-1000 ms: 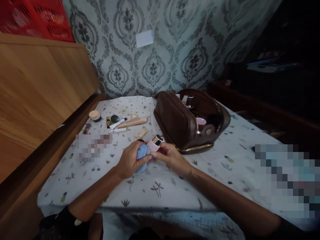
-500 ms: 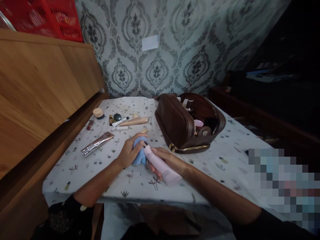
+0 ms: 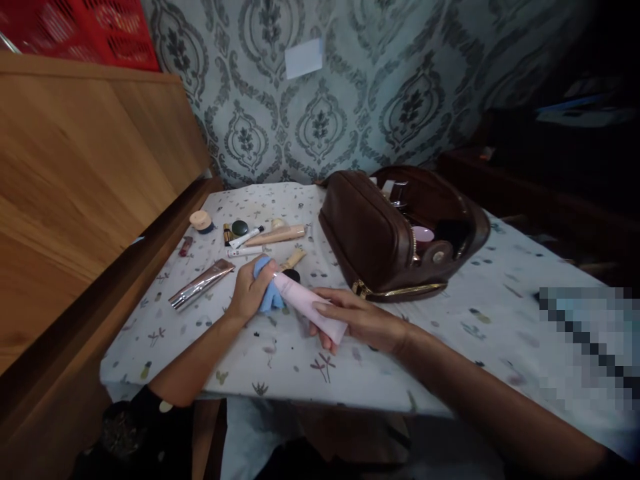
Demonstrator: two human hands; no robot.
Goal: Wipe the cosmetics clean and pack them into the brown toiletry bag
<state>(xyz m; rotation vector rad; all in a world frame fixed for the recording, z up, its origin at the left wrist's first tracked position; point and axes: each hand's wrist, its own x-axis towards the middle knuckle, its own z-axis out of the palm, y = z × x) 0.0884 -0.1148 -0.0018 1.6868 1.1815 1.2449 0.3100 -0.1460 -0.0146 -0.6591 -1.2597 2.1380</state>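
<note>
My right hand (image 3: 357,317) is closed round the lower end of a pale pink squeeze tube (image 3: 307,303), held tilted above the table. A blue cloth (image 3: 271,299) is bunched in my left hand (image 3: 247,290), whose fingers press it against the tube's cap end. Just behind the tube lie a round black item (image 3: 291,274) and a small beige tube (image 3: 295,259), both partly covered by the hand and tube. A shiny rose-and-silver tube (image 3: 201,285) lies left of my left hand. The open brown cosmetic bag (image 3: 367,230) stands beyond my right hand.
Further back lie a peach tube (image 3: 280,235), a small white tube (image 3: 246,237), a dark green round lid (image 3: 240,228) and a beige-topped jar (image 3: 201,221). A wooden cabinet (image 3: 100,140) borders the table's left side. The patterned wall (image 3: 345,100) rises behind.
My right hand has slid down toward the tube's lower end, and the tube lies flatter. The cloth remains at the cap end. The view has shifted, showing the black item behind the tube.
</note>
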